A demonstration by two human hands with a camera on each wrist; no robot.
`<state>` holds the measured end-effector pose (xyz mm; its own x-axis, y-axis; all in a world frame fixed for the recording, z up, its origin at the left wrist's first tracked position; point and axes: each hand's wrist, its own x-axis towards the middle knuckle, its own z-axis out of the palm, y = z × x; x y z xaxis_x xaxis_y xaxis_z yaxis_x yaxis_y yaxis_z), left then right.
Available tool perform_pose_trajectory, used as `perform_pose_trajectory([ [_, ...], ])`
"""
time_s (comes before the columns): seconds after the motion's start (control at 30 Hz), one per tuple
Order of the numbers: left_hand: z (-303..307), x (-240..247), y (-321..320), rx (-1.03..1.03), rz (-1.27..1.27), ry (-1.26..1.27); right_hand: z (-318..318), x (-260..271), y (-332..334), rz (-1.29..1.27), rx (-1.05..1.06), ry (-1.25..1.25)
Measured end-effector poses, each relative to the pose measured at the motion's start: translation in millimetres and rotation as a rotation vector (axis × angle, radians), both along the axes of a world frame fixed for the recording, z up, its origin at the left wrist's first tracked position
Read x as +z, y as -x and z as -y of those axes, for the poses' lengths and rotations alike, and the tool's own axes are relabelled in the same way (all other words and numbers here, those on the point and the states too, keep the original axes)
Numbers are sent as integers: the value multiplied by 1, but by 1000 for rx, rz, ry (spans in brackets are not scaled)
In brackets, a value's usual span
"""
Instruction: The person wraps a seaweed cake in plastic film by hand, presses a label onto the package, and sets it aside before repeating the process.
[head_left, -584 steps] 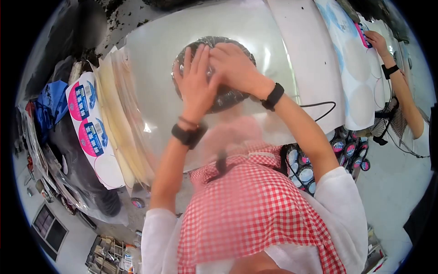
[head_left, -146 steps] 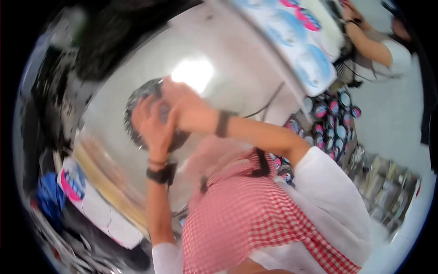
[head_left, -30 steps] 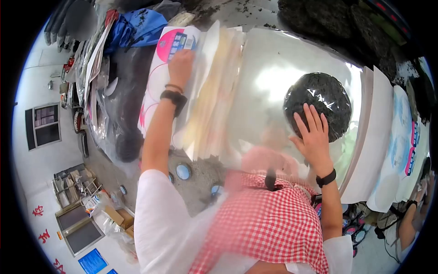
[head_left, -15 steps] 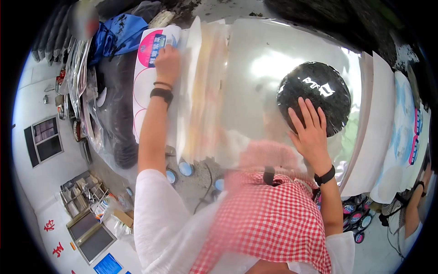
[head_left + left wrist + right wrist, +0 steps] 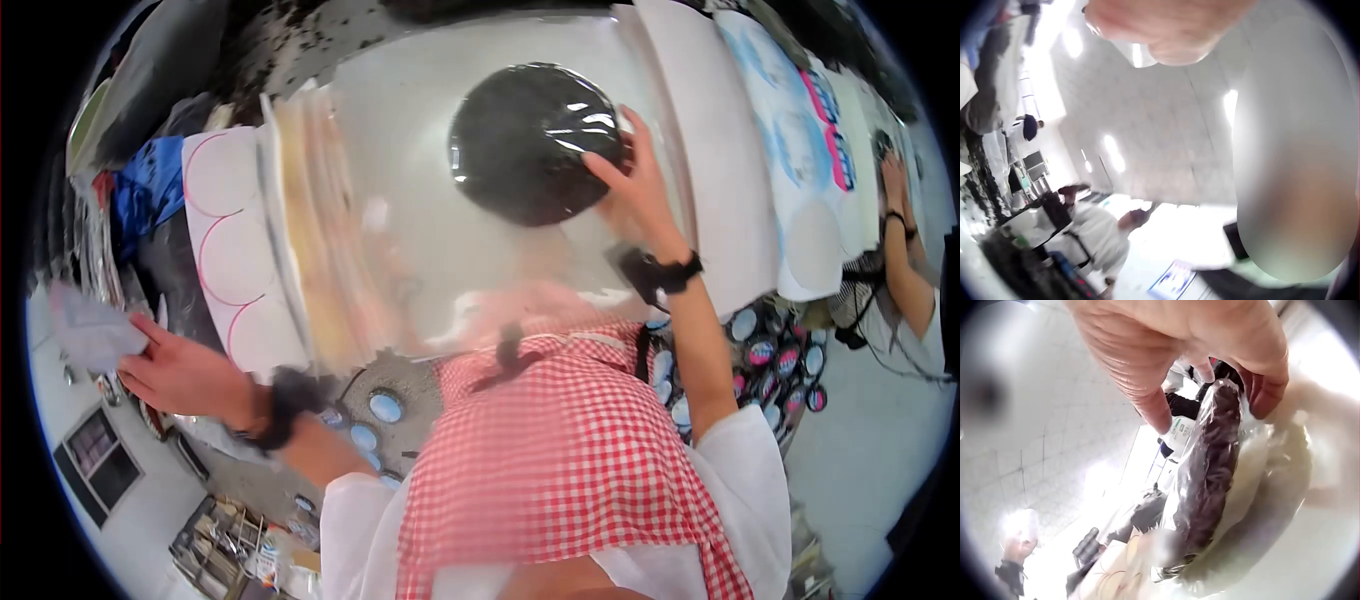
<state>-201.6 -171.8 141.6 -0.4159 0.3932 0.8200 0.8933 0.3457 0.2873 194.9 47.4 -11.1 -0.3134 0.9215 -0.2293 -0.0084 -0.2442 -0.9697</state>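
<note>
On the left, away from the worktop, my left hand [image 5: 195,380] pinches a thin, pale label [image 5: 95,325]. The same label shows small at the lower left of the right wrist view; the left wrist view shows the fingers blurred. My right hand [image 5: 640,185] grips the right edge of a round black seaweed pack [image 5: 530,145] in clear film, thumb over its top and fingers round the rim. In the right wrist view the pack [image 5: 1207,469] appears edge-on and tilted, its end between thumb and fingers, with its reflection beside it.
A translucent film stack [image 5: 400,90] lies under the pack, beside yellowish sheets [image 5: 310,240]. Left of these is a label sheet [image 5: 230,180] with pink circle outlines. White and blue-printed label sheets [image 5: 790,150] lie right. Labelled packs [image 5: 765,360] are on the floor; another person's arm [image 5: 900,270] shows far right.
My left hand has moved off the label sheet, down and outward, with a label; the printed label there is gone. My right hand went from lying flat on the pack to gripping its right edge.
</note>
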Motion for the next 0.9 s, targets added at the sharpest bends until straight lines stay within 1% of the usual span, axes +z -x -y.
perform_pose_trajectory([
  [0.03,-11,-23,-46,-23,-67,62,-3,-11,1,-161,35,-9],
  [0.07,-27,-55,-84,-39,-173,198,-3,-9,5,-114,30,-17],
  [0.1,-43,-88,-117,-54,-309,331,-6,-13,6,-133,30,-18],
  [0.13,-64,-117,-144,-128,-396,384,-7,-18,6,-153,34,-17],
  [0.17,-94,-104,-180,-647,19,398,-6,-21,5,-139,28,-17],
  [0.2,-111,-128,-193,-772,73,403,-7,-24,5,-125,24,-17],
  [0.3,-131,-167,-201,-842,20,482,-9,-28,4,-61,33,-75],
  [0.4,-133,-171,-197,-891,35,577,-7,-28,2,-45,42,-89],
  [0.43,-131,-185,-195,-954,215,674,-8,-29,1,-47,41,-95],
  [0.53,-132,-125,-208,-861,61,1023,-9,-34,-4,-63,53,-85],
  [0.57,-137,-133,-207,-857,-42,1043,-9,-35,-6,-67,59,-78],
  [0.6,-149,-144,-207,-869,-85,997,-10,-35,-6,-55,61,-72],
  [0.67,-177,-162,-206,-889,-168,899,-11,-31,-6,-27,68,-64],
  [0.7,-182,-161,-198,-864,-150,830,-14,-30,-8,-15,90,-61],
  [0.8,-191,-172,-152,-547,442,931,-18,-35,-16,24,126,-56],
  [0.87,-168,-186,-116,-844,1183,655,-20,-35,-16,53,157,-66],
  [0.9,-159,-162,-119,-899,1391,480,-16,-11,-9,85,256,-66],
])
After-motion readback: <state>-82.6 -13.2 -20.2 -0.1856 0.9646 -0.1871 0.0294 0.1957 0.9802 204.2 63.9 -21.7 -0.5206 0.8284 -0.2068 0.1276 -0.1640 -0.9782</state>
